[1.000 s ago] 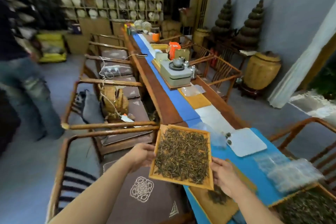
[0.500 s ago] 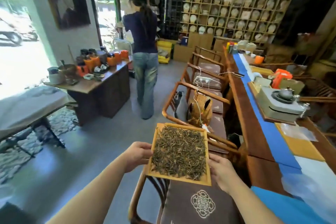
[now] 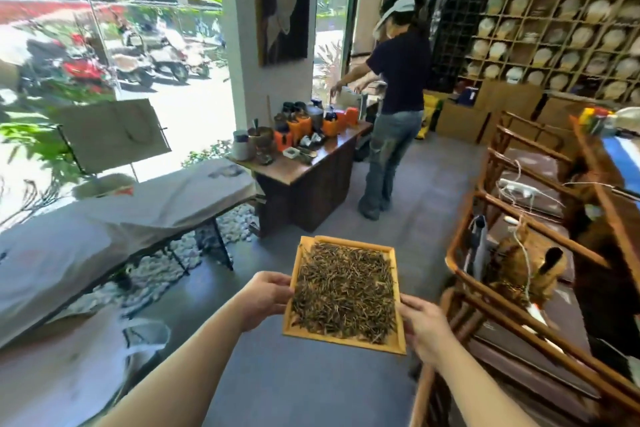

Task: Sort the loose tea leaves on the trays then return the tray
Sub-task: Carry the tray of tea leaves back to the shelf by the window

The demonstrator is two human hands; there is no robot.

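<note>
You have turned away from the long desk: your left hand (image 3: 265, 295) and right hand (image 3: 420, 328), fingers clamped, hold the tray (image 3: 346, 340) of tea leaves (image 3: 344, 291) over the floor, apparently being returned.

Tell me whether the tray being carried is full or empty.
Full. Dark loose tea leaves cover nearly the whole wooden tray, leaving only its rim bare; left hand and right hand hold its sides.
</note>
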